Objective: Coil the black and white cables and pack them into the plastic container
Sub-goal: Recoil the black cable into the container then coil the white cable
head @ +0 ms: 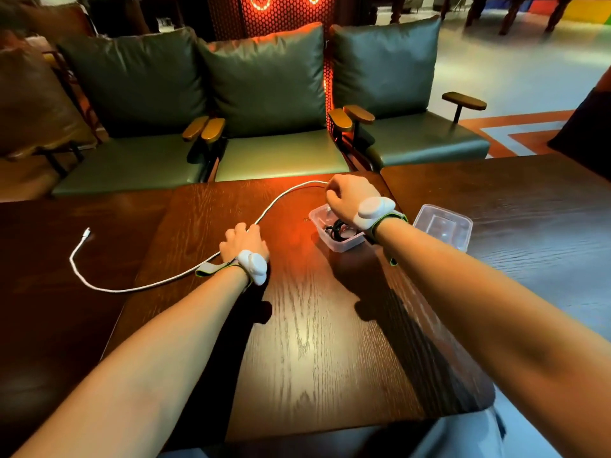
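A long white cable (109, 287) lies stretched across the dark wooden table (314, 325), its plug end at the far left. My left hand (243, 241) grips the cable near its middle. My right hand (344, 193) holds the cable's other end near the table's far edge, above the clear plastic container (344, 244). Inside the container lies the coiled black cable (337, 226), partly hidden by my right wrist.
The container's clear lid (443, 226) lies on the table to the right of it. Green cushioned armchairs (264, 94) with wooden armrests stand just behind the table. A second tabletop (529, 200) adjoins on the right.
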`<state>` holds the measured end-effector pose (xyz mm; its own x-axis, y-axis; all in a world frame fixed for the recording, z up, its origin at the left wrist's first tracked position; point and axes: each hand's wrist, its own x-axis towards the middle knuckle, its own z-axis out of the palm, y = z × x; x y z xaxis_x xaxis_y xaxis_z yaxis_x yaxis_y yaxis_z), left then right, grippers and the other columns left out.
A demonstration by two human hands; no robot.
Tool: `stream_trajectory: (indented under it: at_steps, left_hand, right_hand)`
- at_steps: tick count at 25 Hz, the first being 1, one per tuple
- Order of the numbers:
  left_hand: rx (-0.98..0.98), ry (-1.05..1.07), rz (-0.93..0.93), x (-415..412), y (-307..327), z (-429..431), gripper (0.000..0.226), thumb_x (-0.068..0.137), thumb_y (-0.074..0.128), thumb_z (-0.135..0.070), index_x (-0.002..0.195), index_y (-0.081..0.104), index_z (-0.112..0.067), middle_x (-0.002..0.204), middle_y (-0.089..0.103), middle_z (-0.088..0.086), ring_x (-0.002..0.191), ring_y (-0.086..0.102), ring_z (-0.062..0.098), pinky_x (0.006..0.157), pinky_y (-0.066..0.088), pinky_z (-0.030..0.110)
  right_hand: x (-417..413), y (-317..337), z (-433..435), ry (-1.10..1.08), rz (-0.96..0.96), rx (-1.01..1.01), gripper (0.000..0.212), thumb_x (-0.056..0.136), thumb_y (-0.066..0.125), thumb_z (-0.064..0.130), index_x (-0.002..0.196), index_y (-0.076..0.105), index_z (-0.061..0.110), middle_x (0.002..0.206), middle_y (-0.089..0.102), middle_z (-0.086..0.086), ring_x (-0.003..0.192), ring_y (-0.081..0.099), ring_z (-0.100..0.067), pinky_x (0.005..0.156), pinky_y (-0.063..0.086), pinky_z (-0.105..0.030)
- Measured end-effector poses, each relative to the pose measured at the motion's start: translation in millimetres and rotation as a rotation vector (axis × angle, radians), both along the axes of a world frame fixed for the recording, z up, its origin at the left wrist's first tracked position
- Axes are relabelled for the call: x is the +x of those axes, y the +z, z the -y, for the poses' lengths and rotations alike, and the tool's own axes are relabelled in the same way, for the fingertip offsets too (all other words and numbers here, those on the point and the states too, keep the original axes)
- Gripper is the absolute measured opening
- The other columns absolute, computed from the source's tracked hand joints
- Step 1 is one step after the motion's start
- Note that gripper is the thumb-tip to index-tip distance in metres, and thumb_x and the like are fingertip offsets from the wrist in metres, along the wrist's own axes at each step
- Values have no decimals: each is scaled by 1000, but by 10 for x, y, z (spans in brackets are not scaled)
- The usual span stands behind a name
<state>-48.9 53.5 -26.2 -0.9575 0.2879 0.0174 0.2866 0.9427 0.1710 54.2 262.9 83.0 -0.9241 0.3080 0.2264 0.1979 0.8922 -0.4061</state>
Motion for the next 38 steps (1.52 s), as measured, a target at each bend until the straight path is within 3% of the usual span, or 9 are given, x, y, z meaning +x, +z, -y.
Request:
stream_trajectory:
  at_steps: [4, 8, 14, 17, 23, 27, 32, 35, 38]
  left_hand:
    - [46, -110, -46, -12, -12, 455, 19, 97, 55, -20, 116, 59, -21, 118, 59, 8, 113, 53, 35, 78, 47, 44]
    - [-97, -7, 87, 70, 228, 954, 11, 89, 58, -20, 100, 59, -23, 106, 61, 5, 101, 60, 31, 79, 52, 40]
    - [-463, -247, 367, 73, 445, 1590, 13, 86, 59, -7, 83, 60, -19, 91, 63, 0, 78, 55, 20, 62, 42, 23]
    - [-431, -228, 372, 109, 404, 1806, 19, 93, 54, -8, 79, 54, -20, 93, 54, -1, 82, 49, 19, 47, 34, 16]
    - [168, -85, 261, 188, 214, 1542, 40, 94, 52, -52, 114, 62, -19, 115, 60, 7, 103, 61, 31, 81, 48, 35]
    - [190, -191, 226, 298, 99, 1356, 36, 90, 64, -43, 120, 64, -24, 121, 59, 9, 108, 62, 33, 92, 52, 42]
    - [70, -313, 287, 291, 256, 1219, 14, 93, 61, -12, 101, 68, -20, 119, 68, 4, 110, 62, 27, 93, 52, 39]
    - [-43, -232, 312, 293, 254, 1219, 14, 93, 58, -14, 95, 61, -27, 123, 61, 2, 112, 58, 28, 99, 49, 48]
    - [-35, -268, 209, 380, 130, 1222, 30, 92, 61, -50, 114, 57, -30, 119, 50, -2, 113, 47, 25, 91, 44, 44]
  right_hand:
    - [-138, -169, 531, 214, 4, 20, 20, 88, 53, 24, 95, 69, 13, 96, 72, -10, 92, 65, -32, 78, 51, -38]
    - [-168, -471, 957, 327, 328, 39, 30, 91, 53, 29, 117, 64, 20, 116, 68, -8, 108, 63, -29, 91, 50, -40]
    - [-204, -968, 1497, 309, 495, 259, 72, 93, 53, 31, 154, 16, 33, 160, 22, -2, 138, 33, -34, 109, 34, -45]
    - [-193, -1055, 1771, 399, 426, 351, 66, 85, 61, 26, 145, 35, 32, 153, 33, -2, 132, 37, -35, 101, 38, -42]
    - [-14, -1008, 2051, 670, 173, 83, 26, 83, 64, 20, 109, 61, 16, 103, 68, -2, 95, 63, -23, 81, 47, -35]
    - [162, -1000, 1981, 604, 10, -13, 24, 77, 67, 18, 93, 50, 20, 88, 60, -2, 75, 54, -23, 65, 42, -35]
    - [99, -1032, 1606, 172, 257, 141, 83, 69, 73, 13, 142, 35, 19, 147, 31, -12, 124, 44, -37, 95, 48, -44]
    - [82, -1000, 1473, 140, 442, 223, 75, 50, 70, 17, 121, 48, 18, 120, 43, -9, 111, 45, -36, 84, 51, -45]
    - [77, -985, 1492, 245, 362, 322, 59, 50, 69, 23, 108, 57, 24, 101, 50, -3, 96, 49, -29, 73, 46, -37]
